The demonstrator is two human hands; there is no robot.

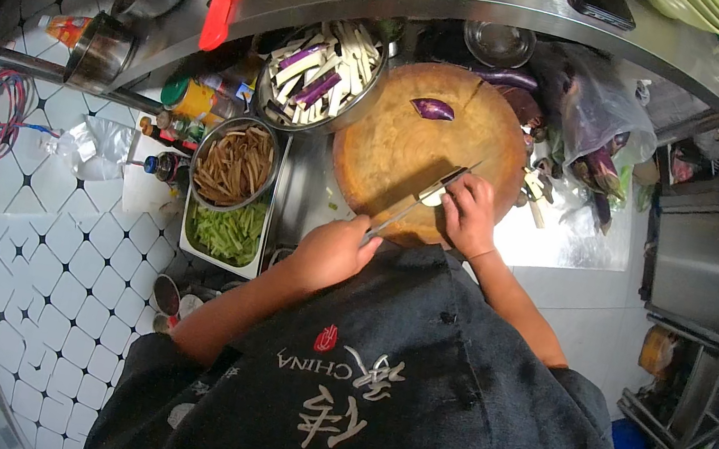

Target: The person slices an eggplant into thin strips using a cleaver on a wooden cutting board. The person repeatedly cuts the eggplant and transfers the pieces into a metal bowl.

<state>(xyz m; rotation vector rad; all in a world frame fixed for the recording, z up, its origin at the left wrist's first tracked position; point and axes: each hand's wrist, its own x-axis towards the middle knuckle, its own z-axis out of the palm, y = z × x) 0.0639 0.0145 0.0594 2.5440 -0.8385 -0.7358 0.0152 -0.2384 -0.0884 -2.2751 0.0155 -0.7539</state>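
My left hand (333, 252) is closed around the handle of a kitchen knife (398, 215) at the near edge of a round wooden chopping block (384, 128). The blade slants up and right across the block. Beside the blade, my right hand (471, 217) holds a pale piece of eggplant (433, 198), its fingers partly hiding it. Whether the edge is in the flesh cannot be told. Farther back on the block lies a purple-skinned eggplant piece (433, 109). Left of the block, a metal bowl (378, 87) holds many cut eggplant strips (327, 78).
Whole eggplants (599, 172) and a plastic bag (577, 115) lie right of the block, near trimmings (536, 194). At left stand a bowl of brown strips (233, 162), a tray of green slices (225, 230) and bottles (164, 166). A steel shelf (405, 5) with a red-handled tool (222, 5) overhangs the back.
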